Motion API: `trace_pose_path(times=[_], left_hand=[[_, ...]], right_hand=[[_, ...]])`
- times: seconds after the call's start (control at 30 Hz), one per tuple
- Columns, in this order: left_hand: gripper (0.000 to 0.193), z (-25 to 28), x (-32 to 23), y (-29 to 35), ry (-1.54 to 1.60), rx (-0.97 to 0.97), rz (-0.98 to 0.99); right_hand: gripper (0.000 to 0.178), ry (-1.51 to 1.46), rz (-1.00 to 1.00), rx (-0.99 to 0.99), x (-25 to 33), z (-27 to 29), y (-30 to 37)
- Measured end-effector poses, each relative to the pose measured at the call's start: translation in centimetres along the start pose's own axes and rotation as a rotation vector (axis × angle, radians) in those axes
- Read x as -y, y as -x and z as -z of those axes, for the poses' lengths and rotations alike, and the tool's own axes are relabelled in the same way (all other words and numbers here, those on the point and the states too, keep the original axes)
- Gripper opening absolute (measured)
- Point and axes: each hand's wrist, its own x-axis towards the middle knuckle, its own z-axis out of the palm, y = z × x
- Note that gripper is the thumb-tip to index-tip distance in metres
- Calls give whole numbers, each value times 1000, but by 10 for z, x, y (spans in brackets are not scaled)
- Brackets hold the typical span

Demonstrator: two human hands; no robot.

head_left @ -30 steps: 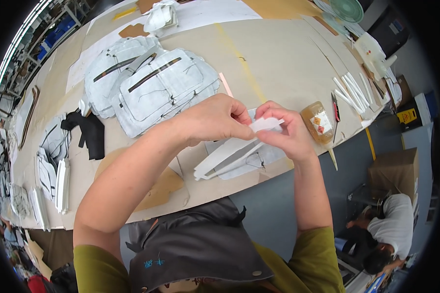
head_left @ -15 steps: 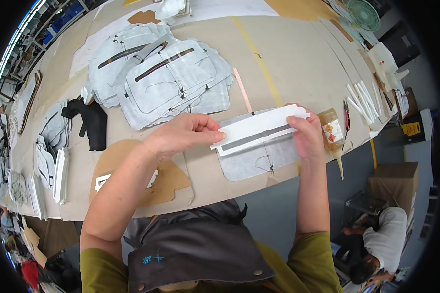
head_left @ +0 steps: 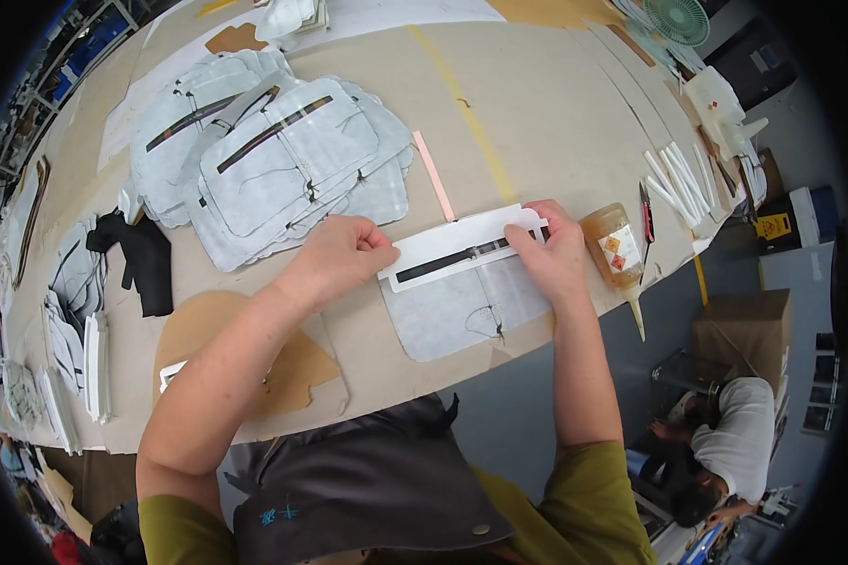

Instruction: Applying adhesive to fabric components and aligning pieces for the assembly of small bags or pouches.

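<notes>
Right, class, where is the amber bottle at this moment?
In the head view, the amber bottle lies right of centre on the table, between the person's right hand and the red-handled tool.

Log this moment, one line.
left hand: at left end of white slotted strip | right hand: thumb on its right end | strip: over grey panel | amber bottle: right of right hand

the worker's left hand (head_left: 344, 254) has its fingertips by the nine o'clock end of a white slotted strip (head_left: 433, 248); the right hand (head_left: 556, 250) pinches the three o'clock end, over a grey panel (head_left: 443, 325). around that strip, a pink strip (head_left: 432, 175) lies toward eleven, stacked grey panels (head_left: 297, 155) at ten, an amber bottle (head_left: 612, 250) at three.
</notes>
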Motion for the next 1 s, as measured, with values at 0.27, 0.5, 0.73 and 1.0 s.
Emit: trace_pose_path(times=[0.27,0.5,0.73,1.0], left_hand=[[20,0,-4,-2,-213,-90,-49],[18,-4,0,-2,-235,-124,-66],[18,-2,0,1,-254,-140,-72],[17,0,0,1,-187,-117,-101]], right_hand=[[17,95,134,-44,1,-6,-4],[15,150,198,-57,0,-8,-2],[15,145,207,-52,4,-12,-1],[15,157,181,-46,1,-8,-1]])
